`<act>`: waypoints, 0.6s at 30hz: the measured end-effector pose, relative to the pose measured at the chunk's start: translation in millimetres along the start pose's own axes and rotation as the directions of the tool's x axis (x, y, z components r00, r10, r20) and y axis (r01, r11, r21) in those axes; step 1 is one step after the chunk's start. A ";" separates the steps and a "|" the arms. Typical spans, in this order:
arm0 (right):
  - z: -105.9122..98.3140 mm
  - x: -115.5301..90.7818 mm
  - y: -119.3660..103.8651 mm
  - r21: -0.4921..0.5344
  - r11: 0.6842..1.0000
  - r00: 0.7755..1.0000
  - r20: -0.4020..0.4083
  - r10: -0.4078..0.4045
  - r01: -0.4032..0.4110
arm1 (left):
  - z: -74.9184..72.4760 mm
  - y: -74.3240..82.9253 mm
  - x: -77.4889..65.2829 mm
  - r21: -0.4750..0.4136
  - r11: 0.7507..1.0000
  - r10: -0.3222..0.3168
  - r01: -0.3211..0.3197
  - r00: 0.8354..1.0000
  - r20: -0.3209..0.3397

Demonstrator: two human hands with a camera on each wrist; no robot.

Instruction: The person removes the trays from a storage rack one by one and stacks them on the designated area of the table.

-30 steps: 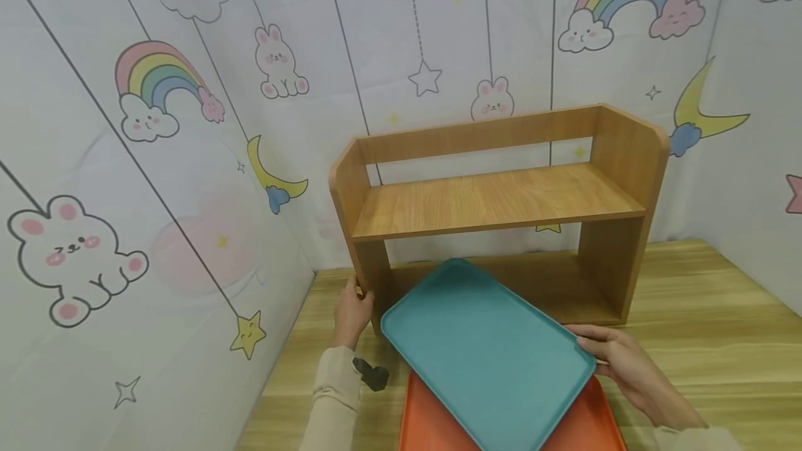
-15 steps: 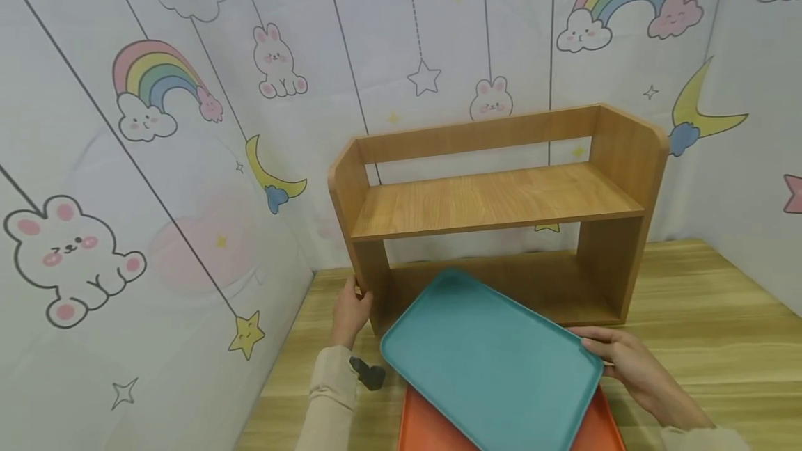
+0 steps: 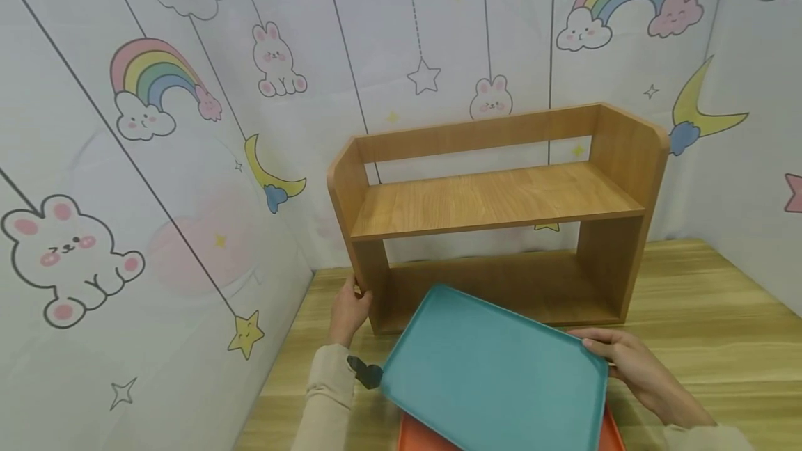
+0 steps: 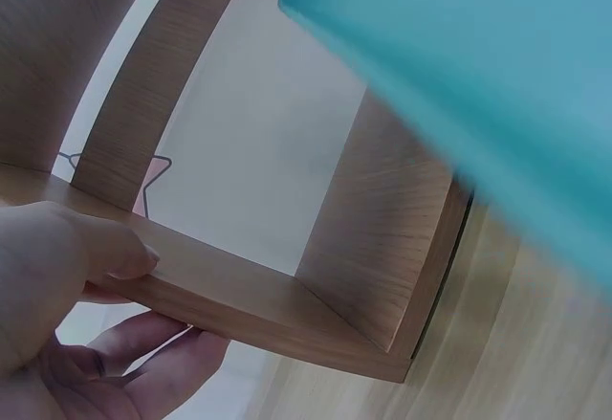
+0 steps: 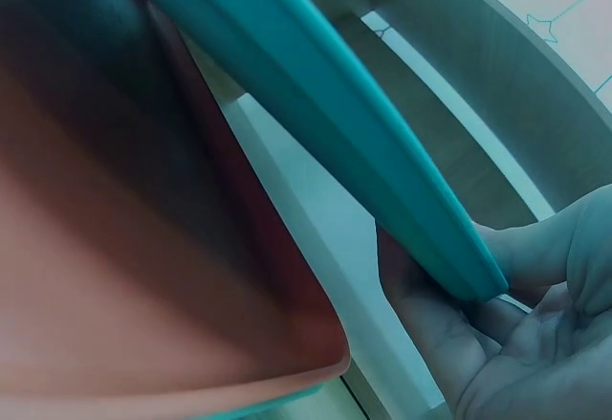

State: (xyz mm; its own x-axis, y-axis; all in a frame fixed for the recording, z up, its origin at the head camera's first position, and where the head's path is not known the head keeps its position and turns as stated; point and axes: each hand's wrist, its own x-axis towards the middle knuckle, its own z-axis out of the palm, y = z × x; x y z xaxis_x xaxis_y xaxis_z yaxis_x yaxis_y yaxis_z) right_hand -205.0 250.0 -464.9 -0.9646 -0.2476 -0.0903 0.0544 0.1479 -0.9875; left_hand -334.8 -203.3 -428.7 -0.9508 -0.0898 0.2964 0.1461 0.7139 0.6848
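A small wooden desk shelf (image 3: 501, 200) with two levels stands on the table. My left hand (image 3: 349, 312) grips its left side panel (image 4: 249, 305), the thumb on the inner face and the fingers on the outer one in the left wrist view. A teal tray (image 3: 495, 374) is held tilted in front of the shelf. My right hand (image 3: 642, 376) pinches the tray's right corner between thumb and fingers, seen in the right wrist view. Under it lies an orange tray (image 3: 426, 436), mostly covered in the head view. The right wrist view shows a teal edge (image 5: 273, 403) beneath the orange tray.
The table (image 3: 714, 339) has a wood-grain top. A cloth wall (image 3: 401, 40) printed with rabbits, stars and rainbows closes off the back and both sides. A small black device (image 3: 365, 372) sits at my left wrist, beside the teal tray's left corner.
The teal tray has come back from the shelf toward me and turned so its far edge lies more level. My right hand shifted slightly right with it; my left hand stays on the shelf.
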 end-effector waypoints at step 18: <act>-5.5 2.3 4.4 -0.030 1.000 0.999 0.048 -0.006 0.008 | -2.0 2.4 -0.4 0.001 1.000 -0.011 0.011 1.000 0.026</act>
State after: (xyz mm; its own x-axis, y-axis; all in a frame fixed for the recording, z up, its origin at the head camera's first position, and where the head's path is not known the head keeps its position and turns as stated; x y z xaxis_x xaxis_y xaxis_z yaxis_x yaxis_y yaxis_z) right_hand -208.4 255.3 -468.7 -0.9514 -0.2943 -0.0903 0.0393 0.1748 -0.9838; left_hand -333.5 -202.9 -425.9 -0.9592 -0.0791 0.2715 0.1357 0.7135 0.6874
